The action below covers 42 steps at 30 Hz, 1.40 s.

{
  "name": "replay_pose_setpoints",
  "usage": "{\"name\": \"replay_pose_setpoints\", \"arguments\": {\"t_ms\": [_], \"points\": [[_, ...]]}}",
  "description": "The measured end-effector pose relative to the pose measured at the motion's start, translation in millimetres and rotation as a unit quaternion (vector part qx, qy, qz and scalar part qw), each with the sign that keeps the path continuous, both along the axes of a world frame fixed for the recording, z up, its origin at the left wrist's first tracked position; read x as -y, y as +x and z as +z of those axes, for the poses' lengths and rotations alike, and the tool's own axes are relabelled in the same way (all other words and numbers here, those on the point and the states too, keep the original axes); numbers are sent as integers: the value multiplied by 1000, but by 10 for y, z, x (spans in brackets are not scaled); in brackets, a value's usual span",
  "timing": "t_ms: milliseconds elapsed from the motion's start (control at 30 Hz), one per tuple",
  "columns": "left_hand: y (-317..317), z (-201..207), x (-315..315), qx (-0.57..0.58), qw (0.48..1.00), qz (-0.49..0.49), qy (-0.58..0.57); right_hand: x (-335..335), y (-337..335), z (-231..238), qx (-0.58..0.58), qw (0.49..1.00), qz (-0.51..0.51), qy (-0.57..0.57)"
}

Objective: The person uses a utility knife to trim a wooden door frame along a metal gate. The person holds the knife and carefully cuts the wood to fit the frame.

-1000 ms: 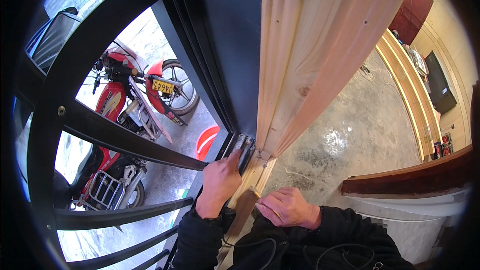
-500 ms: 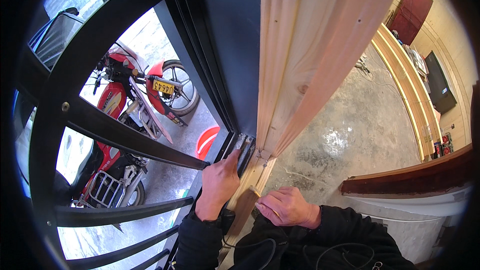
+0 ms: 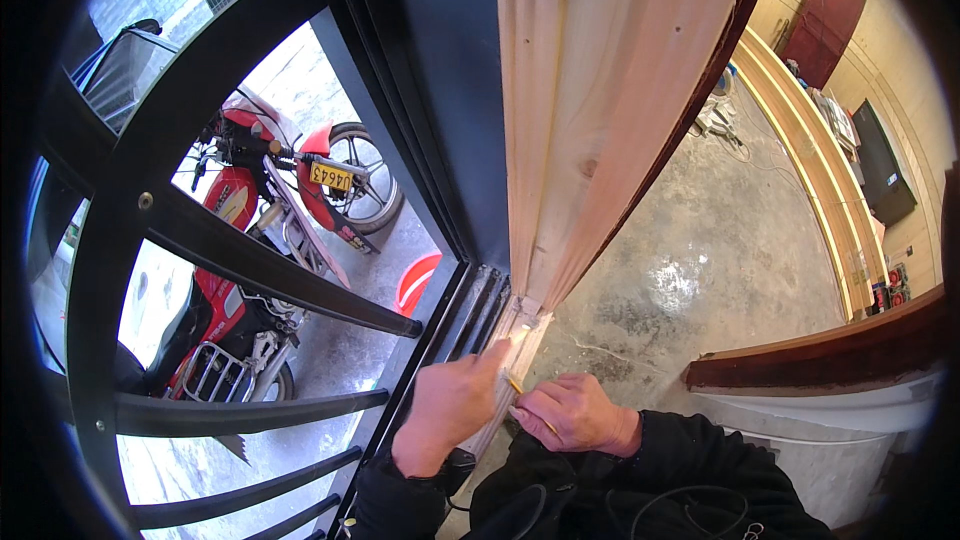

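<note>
My left hand [image 3: 450, 408] reaches with its index finger stretched out over the pale wooden sill strip [image 3: 528, 324], the fingertip at or near the wood below the corner joint. Its other fingers curl under and are partly hidden; I see nothing held in it. Just to the right, my right hand [image 3: 572, 415] is closed around a thin yellow stick [image 3: 515, 384], pencil-like, with its tip toward the sill. The wooden upright trim [image 3: 590, 120] rises from the corner. Beside the strip runs a dark window track [image 3: 478, 308].
Black curved bars [image 3: 270, 270] stand on the left. Beyond them are a red motorcycle [image 3: 232, 195] and a red round object [image 3: 415, 282]. On the right are a concrete floor [image 3: 690, 240], long boards [image 3: 800, 150], a dark red curved edge [image 3: 800, 348] and a white bucket-like container [image 3: 810, 450].
My left hand has shifted right, its index finger going from the dark track to the wooden strip. My right hand keeps its place with the stick. The view has turned slightly.
</note>
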<state>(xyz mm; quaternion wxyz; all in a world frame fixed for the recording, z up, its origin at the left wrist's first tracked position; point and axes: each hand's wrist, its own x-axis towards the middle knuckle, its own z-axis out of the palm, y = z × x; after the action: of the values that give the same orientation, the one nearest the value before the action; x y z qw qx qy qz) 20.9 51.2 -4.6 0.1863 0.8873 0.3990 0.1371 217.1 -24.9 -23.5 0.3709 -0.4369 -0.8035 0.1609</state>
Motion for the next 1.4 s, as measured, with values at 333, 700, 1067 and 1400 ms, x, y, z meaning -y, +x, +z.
{"name": "replay_pose_setpoints", "arguments": {"t_ms": [333, 700, 1067, 1400], "points": [[-32, 110, -10, -54, 998, 14, 22, 38, -2, -9, 9, 1000, -4, -2], [-40, 16, -251, -96, 986, 139, -14, 32, 11, -54, -12, 1000, 2, 0], [336, -151, -498, -85, 980, 178, -40, -5, 23, -57, -13, 1000, 5, 2], [245, -346, -406, -33, 980, 194, -27, -26, -19, -53, -14, 1000, 4, -1]]}}
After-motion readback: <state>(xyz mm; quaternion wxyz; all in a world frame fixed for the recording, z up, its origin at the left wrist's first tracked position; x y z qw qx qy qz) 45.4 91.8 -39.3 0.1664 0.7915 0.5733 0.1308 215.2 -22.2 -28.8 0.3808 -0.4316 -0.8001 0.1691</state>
